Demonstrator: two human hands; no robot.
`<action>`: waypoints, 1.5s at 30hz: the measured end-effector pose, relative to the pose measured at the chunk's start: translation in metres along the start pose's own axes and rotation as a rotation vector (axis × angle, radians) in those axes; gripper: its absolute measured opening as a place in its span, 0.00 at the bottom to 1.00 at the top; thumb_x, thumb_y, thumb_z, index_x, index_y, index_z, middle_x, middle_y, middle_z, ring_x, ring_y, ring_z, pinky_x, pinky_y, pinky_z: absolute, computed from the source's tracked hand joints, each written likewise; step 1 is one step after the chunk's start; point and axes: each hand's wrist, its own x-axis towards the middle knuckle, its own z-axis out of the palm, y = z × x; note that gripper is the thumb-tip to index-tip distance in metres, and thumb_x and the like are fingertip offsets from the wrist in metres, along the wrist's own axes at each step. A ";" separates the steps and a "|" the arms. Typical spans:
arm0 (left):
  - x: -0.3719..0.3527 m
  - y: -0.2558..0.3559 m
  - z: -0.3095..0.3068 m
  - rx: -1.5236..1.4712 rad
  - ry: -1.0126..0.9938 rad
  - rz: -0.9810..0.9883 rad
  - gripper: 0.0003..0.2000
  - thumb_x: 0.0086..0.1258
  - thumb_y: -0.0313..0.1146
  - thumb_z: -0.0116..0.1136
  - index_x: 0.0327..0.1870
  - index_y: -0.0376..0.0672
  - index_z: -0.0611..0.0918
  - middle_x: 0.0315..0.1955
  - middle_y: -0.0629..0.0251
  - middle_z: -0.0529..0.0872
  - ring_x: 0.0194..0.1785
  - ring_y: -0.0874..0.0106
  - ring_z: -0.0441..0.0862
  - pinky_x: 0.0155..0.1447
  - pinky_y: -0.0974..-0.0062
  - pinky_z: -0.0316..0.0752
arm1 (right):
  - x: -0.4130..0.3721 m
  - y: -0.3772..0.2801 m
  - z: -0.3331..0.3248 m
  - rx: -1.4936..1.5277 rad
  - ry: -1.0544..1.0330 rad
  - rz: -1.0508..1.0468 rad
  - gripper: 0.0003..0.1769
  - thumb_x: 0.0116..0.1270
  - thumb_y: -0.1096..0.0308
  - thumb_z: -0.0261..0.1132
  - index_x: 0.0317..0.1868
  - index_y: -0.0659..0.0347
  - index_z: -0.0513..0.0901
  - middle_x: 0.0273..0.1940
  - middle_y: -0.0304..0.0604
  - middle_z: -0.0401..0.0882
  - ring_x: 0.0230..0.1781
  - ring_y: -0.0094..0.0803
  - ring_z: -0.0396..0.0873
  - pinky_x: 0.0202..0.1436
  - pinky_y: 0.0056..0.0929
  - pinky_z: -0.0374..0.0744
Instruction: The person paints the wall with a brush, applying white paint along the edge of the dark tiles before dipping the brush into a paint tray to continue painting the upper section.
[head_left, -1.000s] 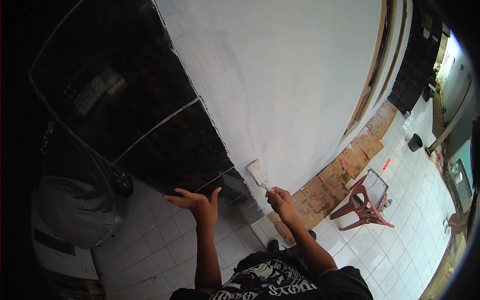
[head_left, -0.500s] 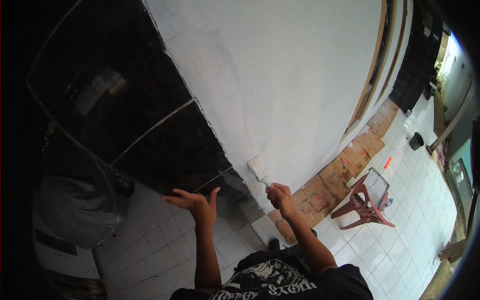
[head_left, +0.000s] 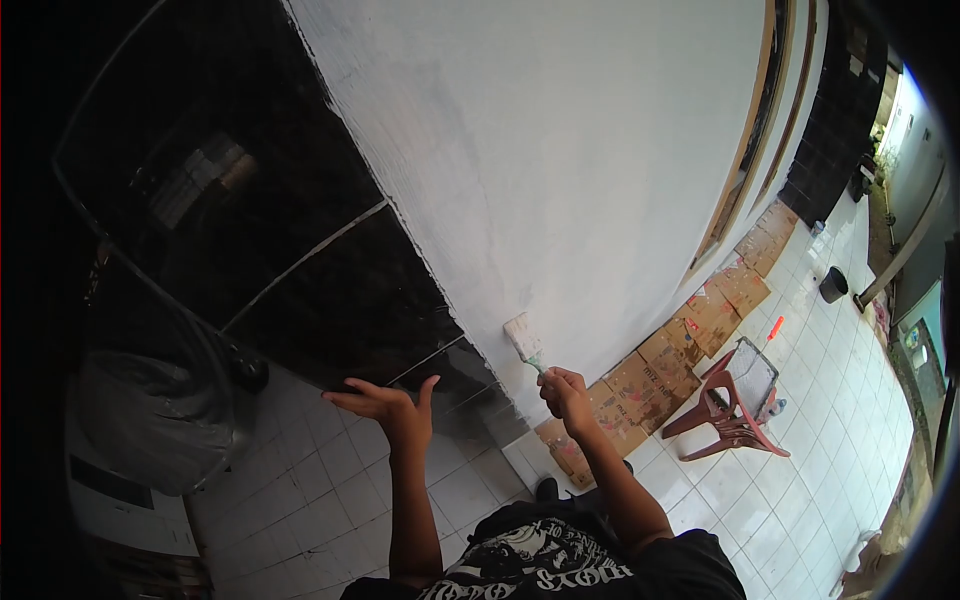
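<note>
My right hand (head_left: 566,392) grips the green handle of a flat paintbrush (head_left: 525,339) whose white bristles press against the white painted wall (head_left: 570,160) low down, near its edge with the black tiled wall (head_left: 300,250). My left hand (head_left: 392,405) is open with fingers spread, flat against the black tiles to the left of the brush.
Flattened cardboard sheets (head_left: 690,330) line the floor along the wall's base. A red plastic chair (head_left: 725,415) holds a paint tray (head_left: 755,372) with an orange-handled roller. A black bucket (head_left: 832,284) stands farther off on the white tiled floor (head_left: 830,400). A covered motorbike (head_left: 150,410) is at the left.
The brush has slid slightly to the right and up along the wall with my right hand. My left hand has stayed on the black tiles.
</note>
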 end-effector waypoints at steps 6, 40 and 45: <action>0.001 0.001 0.000 -0.017 -0.007 -0.012 0.71 0.61 0.67 0.65 0.73 0.35 0.17 0.67 0.23 0.07 0.73 0.24 0.09 0.70 0.20 0.28 | -0.017 0.010 -0.004 0.014 0.024 0.077 0.14 0.77 0.57 0.57 0.37 0.57 0.78 0.20 0.25 0.63 0.14 0.11 0.52 0.16 0.18 0.50; 0.000 0.001 0.002 -0.015 -0.008 -0.001 0.71 0.61 0.67 0.65 0.73 0.33 0.17 0.66 0.21 0.07 0.72 0.22 0.10 0.70 0.20 0.30 | -0.014 0.058 -0.026 -0.057 0.086 0.239 0.14 0.77 0.60 0.55 0.36 0.58 0.79 0.19 0.25 0.64 0.13 0.13 0.54 0.16 0.19 0.52; 0.001 0.002 0.000 0.005 0.006 0.018 0.71 0.62 0.67 0.65 0.73 0.33 0.17 0.66 0.21 0.08 0.72 0.22 0.10 0.70 0.20 0.30 | -0.018 0.039 -0.015 -0.120 0.056 0.053 0.14 0.75 0.60 0.57 0.35 0.61 0.81 0.19 0.27 0.68 0.14 0.14 0.57 0.17 0.20 0.53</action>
